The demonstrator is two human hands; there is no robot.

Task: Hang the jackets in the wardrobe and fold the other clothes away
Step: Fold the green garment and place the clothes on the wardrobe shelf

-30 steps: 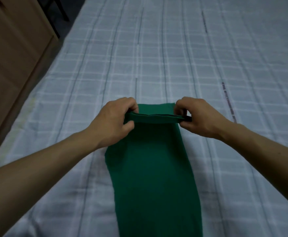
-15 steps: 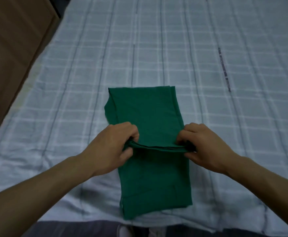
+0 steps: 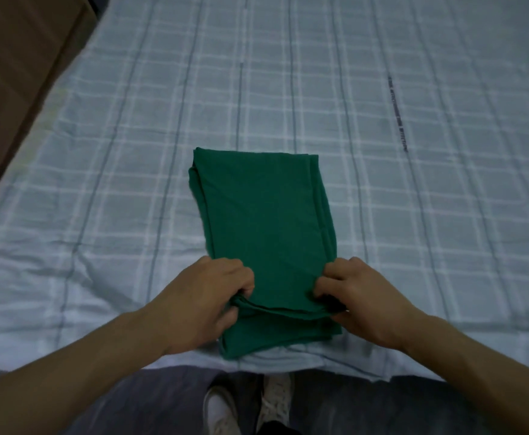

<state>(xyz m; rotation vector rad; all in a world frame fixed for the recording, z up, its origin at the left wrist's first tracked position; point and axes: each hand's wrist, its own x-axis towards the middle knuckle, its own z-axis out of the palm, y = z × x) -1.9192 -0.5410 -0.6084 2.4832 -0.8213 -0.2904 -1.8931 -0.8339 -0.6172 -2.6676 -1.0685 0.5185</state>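
A dark green garment point(image 3: 263, 211) lies folded in layers on the bed, near its front edge. My left hand point(image 3: 206, 296) pinches the left corner of the upper folded layer. My right hand point(image 3: 357, 296) pinches the right corner of the same layer. That held edge sits a little above the garment's bottom hem, which stays flat on the sheet. The far fold of the garment rests flat toward the middle of the bed.
The bed point(image 3: 382, 152) wears a pale blue checked sheet. A brown wooden wardrobe point(image 3: 15, 73) stands along the left side. My shoes point(image 3: 250, 403) show on the floor below the bed's front edge.
Both hands have drawn the garment's far edge toward me over itself, from mid-bed down to near the bottom hem, doubling the cloth. The long strip is now a shorter rectangle.
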